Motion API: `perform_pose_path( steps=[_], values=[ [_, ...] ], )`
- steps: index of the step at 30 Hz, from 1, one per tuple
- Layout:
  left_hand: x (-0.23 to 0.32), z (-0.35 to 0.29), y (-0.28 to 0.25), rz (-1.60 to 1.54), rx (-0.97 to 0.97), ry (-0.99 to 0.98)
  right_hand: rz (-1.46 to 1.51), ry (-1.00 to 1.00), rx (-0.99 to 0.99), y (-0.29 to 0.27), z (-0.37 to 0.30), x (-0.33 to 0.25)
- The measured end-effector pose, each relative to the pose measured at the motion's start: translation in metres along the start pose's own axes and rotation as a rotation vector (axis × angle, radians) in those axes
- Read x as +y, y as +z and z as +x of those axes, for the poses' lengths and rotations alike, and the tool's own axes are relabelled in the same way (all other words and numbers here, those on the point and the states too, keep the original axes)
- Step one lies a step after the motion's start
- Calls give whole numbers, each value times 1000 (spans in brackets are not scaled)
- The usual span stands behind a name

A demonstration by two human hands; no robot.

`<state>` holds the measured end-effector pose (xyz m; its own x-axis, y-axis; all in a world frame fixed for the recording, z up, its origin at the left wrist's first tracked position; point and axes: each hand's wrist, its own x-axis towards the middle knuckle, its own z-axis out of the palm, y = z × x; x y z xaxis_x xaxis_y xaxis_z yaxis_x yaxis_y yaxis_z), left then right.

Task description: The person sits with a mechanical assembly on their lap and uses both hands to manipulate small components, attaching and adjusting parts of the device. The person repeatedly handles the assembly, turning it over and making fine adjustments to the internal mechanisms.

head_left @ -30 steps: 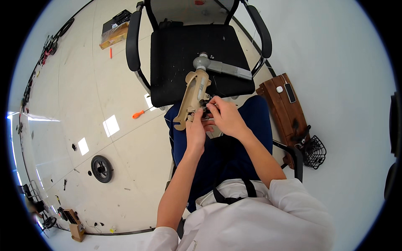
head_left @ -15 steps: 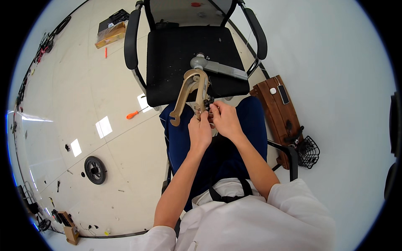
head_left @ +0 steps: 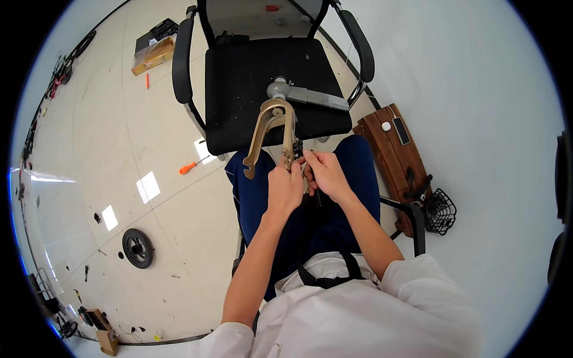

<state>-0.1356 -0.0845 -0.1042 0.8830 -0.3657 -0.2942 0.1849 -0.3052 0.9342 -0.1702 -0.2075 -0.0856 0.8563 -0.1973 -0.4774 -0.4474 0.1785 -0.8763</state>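
Note:
A tan bicycle fork (head_left: pixel 258 140) lies between my knees and the front of the black office chair, its open leg ends toward me. Beyond its crown is a grey frame piece (head_left: pixel 316 97) with a rounded head, resting on the chair seat. My left hand (head_left: pixel 285 190) is closed around the end of the fork's right leg. A small black part (head_left: pixel 298 148) sits on that leg, just beyond my fingers. My right hand (head_left: pixel 329 174) is closed in a pinch beside it; a thin dark piece shows below its fingers, too small to name.
The black office chair (head_left: pixel 239 95) faces me. On the floor at left are a small wheel (head_left: pixel 138 248), an orange-handled screwdriver (head_left: pixel 187 169) and a cardboard box (head_left: pixel 153 56). A brown wooden box (head_left: pixel 391 161) at right carries a phone (head_left: pixel 402 131); a black wire basket (head_left: pixel 440 212) is beside it.
My right hand has drawn slightly away from the black part and turned, uncovering the thin dark piece below its fingers. My left hand keeps its hold on the fork. The view has shifted a little.

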Motion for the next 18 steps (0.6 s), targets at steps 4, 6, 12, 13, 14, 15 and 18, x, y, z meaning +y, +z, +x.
perform_pose_path(
  steps=[4,6,12,13,14,15,18],
  values=[
    [-5,0,6,-70,100,30,-226,-9,-32,-9,5,1],
    [-9,0,9,-74,148,35,-114,74,-44,-13,5,1],
    [-16,6,8,-93,102,-18,-112,85,-74,-14,-2,15],
    [-15,7,6,-245,75,-51,-143,49,-61,-15,-3,16],
    [-12,9,5,-397,48,-85,-112,47,-64,-18,-3,15],
    [-11,10,3,-549,20,-118,-80,45,-66,-23,-4,13],
    [-2,9,-13,-713,-22,-145,-1,37,-94,-31,-11,4]
  ],
)
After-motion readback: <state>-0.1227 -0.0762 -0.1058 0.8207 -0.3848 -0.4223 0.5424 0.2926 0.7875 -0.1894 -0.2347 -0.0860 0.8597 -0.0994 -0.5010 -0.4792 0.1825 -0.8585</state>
